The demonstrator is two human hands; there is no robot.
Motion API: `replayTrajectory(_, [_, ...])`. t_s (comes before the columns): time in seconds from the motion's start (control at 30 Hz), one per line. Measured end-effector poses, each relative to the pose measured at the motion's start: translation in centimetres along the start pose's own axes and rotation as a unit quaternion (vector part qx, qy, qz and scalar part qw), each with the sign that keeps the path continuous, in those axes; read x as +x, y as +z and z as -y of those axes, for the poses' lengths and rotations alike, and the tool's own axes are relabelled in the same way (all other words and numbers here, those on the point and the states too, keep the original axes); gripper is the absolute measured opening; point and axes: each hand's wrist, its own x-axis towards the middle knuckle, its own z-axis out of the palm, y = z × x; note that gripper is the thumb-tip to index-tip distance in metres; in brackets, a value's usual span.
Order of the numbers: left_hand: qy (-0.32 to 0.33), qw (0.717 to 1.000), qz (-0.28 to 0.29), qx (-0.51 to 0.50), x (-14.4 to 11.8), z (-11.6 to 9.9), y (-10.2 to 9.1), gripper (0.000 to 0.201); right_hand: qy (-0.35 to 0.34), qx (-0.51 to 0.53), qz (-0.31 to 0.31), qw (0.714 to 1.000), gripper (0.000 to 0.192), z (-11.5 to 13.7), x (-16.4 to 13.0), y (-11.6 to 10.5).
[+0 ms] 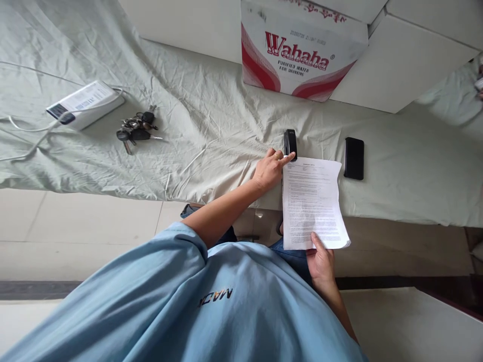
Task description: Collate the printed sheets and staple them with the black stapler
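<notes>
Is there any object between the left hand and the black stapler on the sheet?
Nothing visible. The left hand already has a fingertip at the black stapler, beside the top corner of the paper that the right hand holds.

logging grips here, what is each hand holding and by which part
The right hand pinches the printed paper sheets at their near edge. The left hand holds nothing; its fingertips touch the black stapler.

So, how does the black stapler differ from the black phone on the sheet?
The stapler is narrow and raised; the phone is wider and flat. The stapler lies at the top left corner of the paper, with the left hand pointing at it; the phone lies apart, to the right, untouched. Both are black.
</notes>
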Motion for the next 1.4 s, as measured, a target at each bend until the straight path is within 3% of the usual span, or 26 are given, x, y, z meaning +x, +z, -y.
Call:
replayTrajectory(0.1, [0.007,0.999,0.027,-0.021,-0.1,0.1,-0.9,0.076,0.017,-0.002,-0.004,1.0,0.082,0.0,-0.1,-0.8])
replayTrajectory(0.2, [0.003,0.995,0.0,-0.098,-1.3,1.5,-2.0,0.089,-0.012,0.004,-0.024,1.0,0.082,0.0,-0.2,-2.8])
replayTrajectory(0.27, [-0.032,0.986,-0.045,-0.159,-2.9,2.3,-2.8,0.075,-0.051,0.02,-0.042,0.998,0.081,0.2,-0.1,-4.2])
replayTrajectory(0.3, [-0.057,0.981,-0.049,-0.18,-3.8,2.5,-3.1,0.056,-0.067,0.03,-0.049,0.996,0.081,0.4,0.0,-4.7])
replayTrajectory(0.33, [-0.077,0.976,-0.027,-0.2,-4.8,2.5,-3.4,0.041,-0.08,0.039,-0.052,0.995,0.081,0.6,0.1,-5.1])
replayTrajectory(0.37, [-0.091,0.968,0.016,-0.233,-5.8,2.4,-3.6,0.044,-0.09,0.045,-0.051,0.994,0.08,0.8,0.3,-5.2])
replayTrajectory(0.43, [-0.119,0.934,0.088,-0.324,-7.6,1.5,-3.9,0.068,-0.104,0.052,-0.041,0.992,0.078,0.9,0.5,-4.4])
replayTrajectory(0.5, [-0.123,0.882,0.15,-0.429,-9.0,0.2,-4.0,0.092,-0.107,0.052,-0.034,0.992,0.077,0.6,0.5,-2.5])
replayTrajectory(0.57, [-0.098,0.855,0.174,-0.479,-9.6,-0.9,-4.0,0.104,-0.084,0.049,-0.023,0.995,0.077,-0.1,0.0,0.1])
replayTrajectory(0.7, [-0.134,0.853,0.111,-0.492,-9.6,-1.1,-4.6,0.088,-0.001,0.032,0.049,0.998,0.079,-1.7,-1.5,4.0])
replayTrajectory(0.87, [-0.223,0.83,0.055,-0.508,-9.5,0.1,-5.5,0.072,-0.013,0.04,0.06,0.997,0.057,-0.8,-0.4,3.3])
replayTrajectory(0.97, [-0.236,0.798,0.065,-0.551,-9.3,-0.1,-5.4,0.067,-0.036,0.023,0.064,0.997,0.054,0.9,1.3,1.6])
replayTrajectory(1.17, [-0.254,0.733,0.115,-0.621,-7.7,0.5,-3.5,0.081,-0.061,-0.152,0.136,0.977,0.055,2.5,3.2,0.2])
replayTrajectory(1.3, [-0.331,0.667,0.062,-0.665,-7.1,2.6,-2.8,0.065,-0.085,-0.149,0.097,0.98,0.06,2.8,3.9,0.4])
replayTrajectory(1.4, [-0.324,0.63,0.061,-0.703,-7.1,3.7,-2.8,0.054,-0.114,-0.136,0.051,0.983,0.064,3.3,4.7,0.5])
